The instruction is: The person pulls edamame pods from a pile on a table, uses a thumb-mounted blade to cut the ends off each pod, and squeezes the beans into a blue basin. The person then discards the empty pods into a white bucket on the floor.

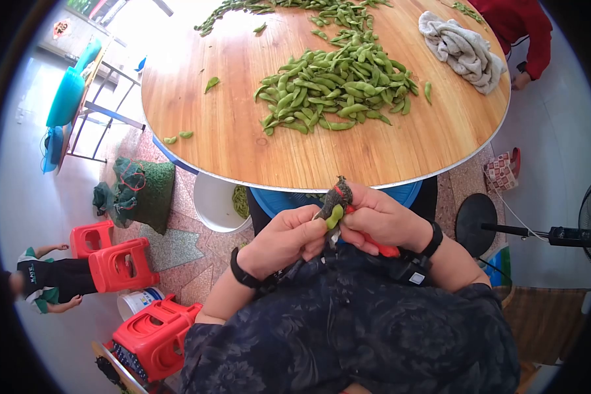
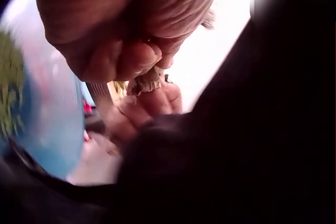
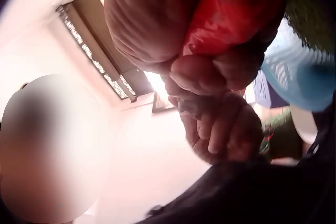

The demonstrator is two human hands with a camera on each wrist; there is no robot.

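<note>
In the head view both hands meet at the near edge of the round table, over a dark patterned garment. My left hand pinches a green soybean pod at the thumb tip. Close behind the pod stands a dark, knotted bundle with red on it. My right hand grips a red thing with a rounded end; its kind I cannot tell. That red thing fills the palm in the right wrist view. In the left wrist view the curled fingers hold a pale frayed end.
Soybean pods are heaped on the wooden table, a grey cloth at its right. Below stand a blue basin, a white bucket, a green sack and red stools. A person is at left, a red sleeve at right.
</note>
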